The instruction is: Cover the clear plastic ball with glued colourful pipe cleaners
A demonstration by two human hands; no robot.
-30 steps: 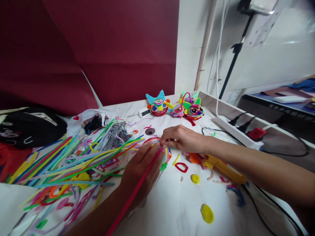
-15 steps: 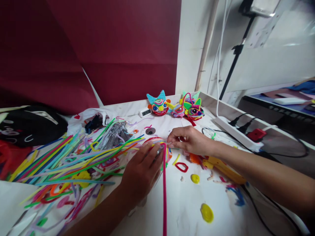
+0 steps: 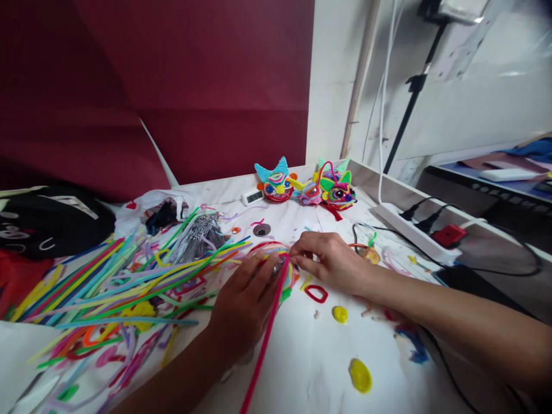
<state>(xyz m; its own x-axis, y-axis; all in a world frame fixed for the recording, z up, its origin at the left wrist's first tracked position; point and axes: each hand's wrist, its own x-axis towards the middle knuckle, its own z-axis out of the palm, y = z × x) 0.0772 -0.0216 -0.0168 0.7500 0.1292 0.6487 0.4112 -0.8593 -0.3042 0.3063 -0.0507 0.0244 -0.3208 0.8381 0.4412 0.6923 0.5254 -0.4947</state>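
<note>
My left hand point(image 3: 245, 302) lies over a round, many-coloured pipe-cleaner piece point(image 3: 285, 287), its fingers curled around the near left side and hiding much of it. A long deep-pink pipe cleaner point(image 3: 267, 342) runs from the top of this piece down toward the table's near edge. At its upper end my right hand point(image 3: 330, 259) is closed, thumb and fingertips pinching the pink strand against the piece. To the right of the piece lies a bent red pipe-cleaner loop point(image 3: 316, 294), with a yellow disc point(image 3: 340, 314) nearby.
Loose pipe cleaners point(image 3: 99, 282) are heaped on the left beside a silvery bundle point(image 3: 200, 236). Finished pipe-cleaner heads point(image 3: 278, 183) stand at the back by a small white display point(image 3: 252, 197). A power strip point(image 3: 416, 233) runs along the right edge.
The pink pipe cleaner's free length has swung left and now slants. My right hand has shifted slightly left along the piece, and its forearm now covers the yellow tool seen before.
</note>
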